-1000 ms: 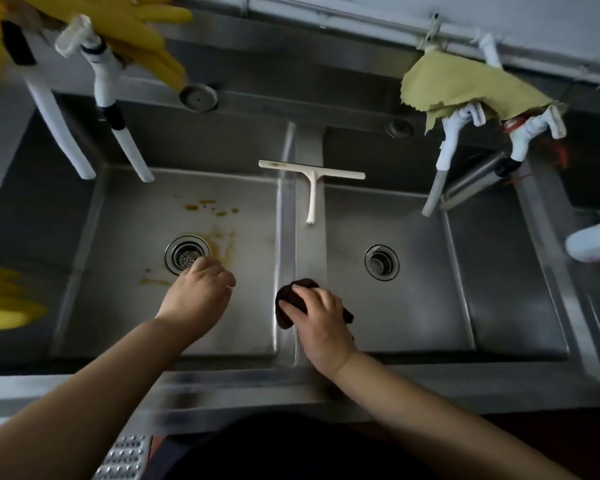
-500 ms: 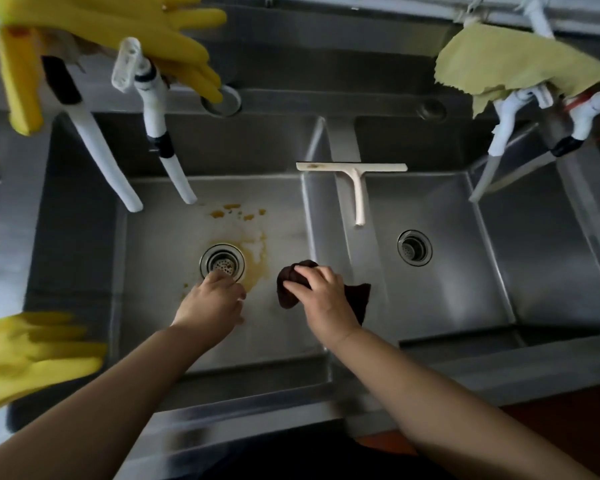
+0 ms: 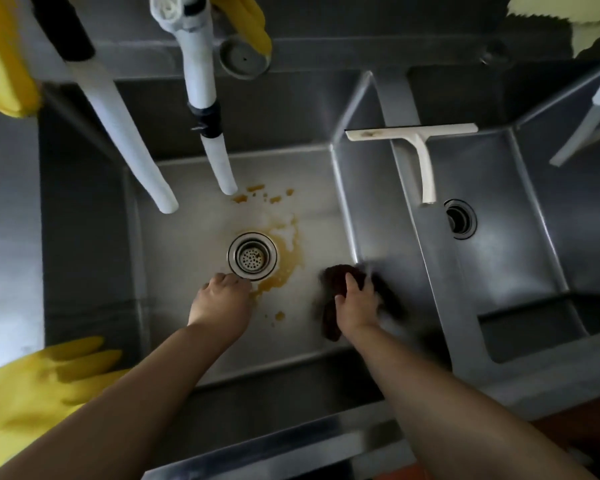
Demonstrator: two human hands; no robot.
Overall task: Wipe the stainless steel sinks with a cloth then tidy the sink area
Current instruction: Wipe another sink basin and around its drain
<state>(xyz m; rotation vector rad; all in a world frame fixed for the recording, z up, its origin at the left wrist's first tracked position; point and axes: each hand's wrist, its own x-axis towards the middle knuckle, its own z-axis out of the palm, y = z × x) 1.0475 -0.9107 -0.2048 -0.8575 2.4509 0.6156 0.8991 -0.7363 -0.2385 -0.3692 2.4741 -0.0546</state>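
Two brushed stainless steel basins sit side by side, split by a flat metal divider (image 3: 426, 244). The left sink (image 3: 174, 271) has a dull, flat floor marked with orange-brown stains (image 3: 288, 261) that curve round the right side of its round perforated drain (image 3: 252, 256) and dot the floor behind and in front of it. The left hand (image 3: 220, 303) rests low in this basin with its fingertips touching the floor at the drain's near rim; the fingers look loosely bent and hold nothing. The right hand (image 3: 357, 301) presses a dark, crumpled cloth (image 3: 336, 282) against the floor near the basin's right wall, fingers curled over it; the cloth is soft and bunched, and its right edge is blurred. The right sink (image 3: 520, 258) shows a dark round drain (image 3: 459, 220). A white plastic T-shaped squeegee (image 3: 420, 140) lies across the far end of the divider, its handle pointing toward the viewer. Two white tubular spouts (image 3: 208, 109) hang over the left sink, one banded with black tape. Glossy yellow rubber gloves (image 3: 32, 386) lie on the counter at the near left, and others hang at the top. A round metal plug (image 3: 245, 58) sits on the back ledge, and a yellow-green rag (image 3: 568, 19) shows at the top right corner.
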